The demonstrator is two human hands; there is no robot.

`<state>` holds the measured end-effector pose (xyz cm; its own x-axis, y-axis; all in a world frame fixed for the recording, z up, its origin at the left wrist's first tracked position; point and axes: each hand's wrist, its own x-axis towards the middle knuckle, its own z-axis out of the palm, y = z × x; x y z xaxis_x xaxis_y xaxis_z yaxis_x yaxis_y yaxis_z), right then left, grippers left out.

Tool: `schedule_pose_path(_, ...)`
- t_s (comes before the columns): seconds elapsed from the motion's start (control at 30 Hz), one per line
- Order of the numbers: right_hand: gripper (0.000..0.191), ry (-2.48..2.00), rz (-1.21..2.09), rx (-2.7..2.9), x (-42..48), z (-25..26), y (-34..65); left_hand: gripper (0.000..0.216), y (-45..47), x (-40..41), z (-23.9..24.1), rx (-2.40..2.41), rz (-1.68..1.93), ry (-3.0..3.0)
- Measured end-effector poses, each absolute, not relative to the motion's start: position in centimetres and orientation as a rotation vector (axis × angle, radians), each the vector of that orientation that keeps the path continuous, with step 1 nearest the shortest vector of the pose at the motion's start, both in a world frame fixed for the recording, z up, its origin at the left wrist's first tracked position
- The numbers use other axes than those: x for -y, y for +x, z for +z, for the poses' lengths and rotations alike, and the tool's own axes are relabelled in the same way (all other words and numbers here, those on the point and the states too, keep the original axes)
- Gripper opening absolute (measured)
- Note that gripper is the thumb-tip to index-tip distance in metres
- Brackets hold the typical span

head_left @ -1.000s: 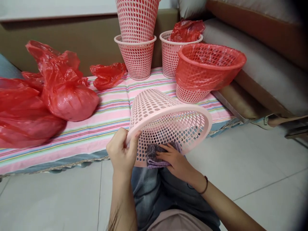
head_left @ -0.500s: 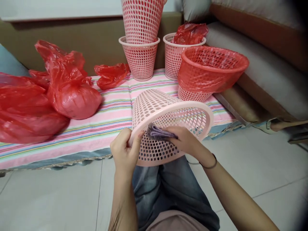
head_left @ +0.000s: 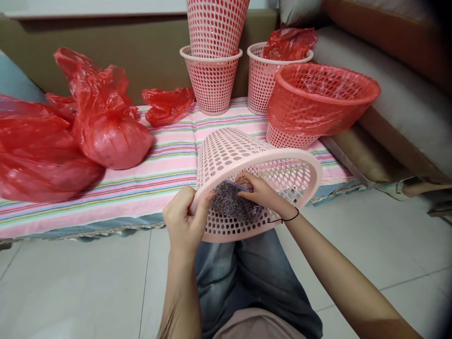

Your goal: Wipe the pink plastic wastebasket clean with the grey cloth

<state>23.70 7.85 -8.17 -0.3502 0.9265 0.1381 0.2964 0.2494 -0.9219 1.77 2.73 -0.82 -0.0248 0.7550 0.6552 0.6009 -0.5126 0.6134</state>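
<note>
A pink perforated plastic basket (head_left: 233, 153) lies tilted on its side over my lap, its open mouth facing me. My left hand (head_left: 183, 223) pinches the basket's rim at the lower left. Inside the basket, my right hand (head_left: 259, 190) presses a grey-purple cloth (head_left: 229, 203) against the inner wall, fingers curled over it. A thin dark band circles my right wrist.
A striped pink mat (head_left: 158, 165) holds tied red plastic bags (head_left: 106, 127) at the left, a loose red bag (head_left: 165, 103), stacked pink baskets (head_left: 212, 61), a basket holding a red bag (head_left: 263, 75) and a red-lined basket (head_left: 318, 101). A sofa cushion (head_left: 399, 94) runs along the right; white tiled floor (head_left: 370, 245) below.
My right hand has carried the cloth from outside the basket's lower wall, over the rim, to the inside. My left hand has kept its pinch on the rim.
</note>
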Motion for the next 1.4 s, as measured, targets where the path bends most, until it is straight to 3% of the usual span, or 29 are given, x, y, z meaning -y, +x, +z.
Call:
schedule_pose_path(0.17, 0.014, -1.206, 0.972, 1.955, -7.4, -7.1, 23.8, 0.045, 1.7, -2.7, -0.8, -1.484, 1.563, 2.076)
schedule_pose_path(0.33, 0.03, -1.359, 0.803, 2.082, -7.0, -6.1, 23.1, 0.046, 1.7, -2.6, -0.8, -1.47, 1.566, 2.075)
schedule_pose_path(0.6, 0.038, -1.379, 0.682, 2.313, -6.6, -5.5, 22.4, 0.044, 1.7, -2.6, -0.7, -1.44, 1.575, 2.083)
schedule_pose_path(0.8, 0.018, -1.422, 0.725, 2.294, -6.1, -6.0, 23.1, 0.045, 1.8, -2.6, -0.8, -1.437, 1.58, 2.08)
schedule_pose_path(1.03, 0.011, -1.356, 0.78, 2.218, -6.2, -5.1, 23.7, 0.046, 1.7, -2.7, -0.8, -1.461, 1.576, 2.076)
schedule_pose_path(1.13, 0.043, -1.377, 0.744, 2.084, -6.4, -4.5, 23.5, 0.047, 1.7, -2.7, -0.8, -1.457, 1.583, 2.067)
schedule_pose_path(1.2, 0.055, -1.388, 0.605, 2.051, -6.6, -4.5, 23.2, 0.047, 1.7, -2.7, -0.8, -1.45, 1.583, 2.064)
schedule_pose_path(1.3, 0.059, -1.341, 0.39, 2.159, -6.3, -5.7, 22.3, 0.047, 1.7, -2.7, -0.7, -1.45, 1.581, 2.07)
schedule_pose_path(1.4, 0.052, -1.373, 0.394, 2.396, -5.1, -7.9, 21.2, 0.047, 1.6, -2.6, -0.7, -1.478, 1.567, 2.063)
